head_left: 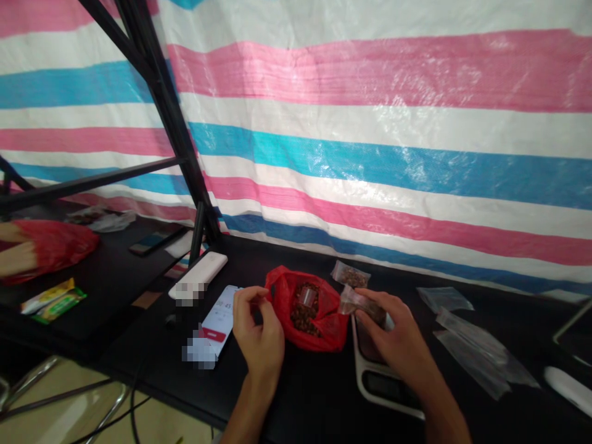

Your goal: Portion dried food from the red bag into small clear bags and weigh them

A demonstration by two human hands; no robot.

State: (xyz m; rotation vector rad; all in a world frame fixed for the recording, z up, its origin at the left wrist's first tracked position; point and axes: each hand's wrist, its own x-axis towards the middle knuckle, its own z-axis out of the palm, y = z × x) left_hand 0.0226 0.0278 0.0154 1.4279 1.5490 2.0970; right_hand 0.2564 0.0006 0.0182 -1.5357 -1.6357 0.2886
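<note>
My right hand (400, 339) holds a small clear plastic bag (356, 301) with brown bits inside, above a white kitchen scale (365, 385). The hand partly hides the scale. Left of it sits an open red plastic bag (330, 336) full of brown pellets or beans (303, 324), with a small clear cup (308, 297) lying on them. My left hand (259, 339) is beside the red bag's left edge, its fingers loosely curled and apart from the thumb, with nothing seen in them. Behind the red bag lies another filled clear bag (351, 274).
Flat clear zip bags (476, 339) lie on the black table at right. A lit phone (222, 317) and a white power bank (201, 274) are at left. On the neighbouring table, another person's hand (18, 256) is at a red bag (65, 243). A black metal frame (169, 111) rises behind.
</note>
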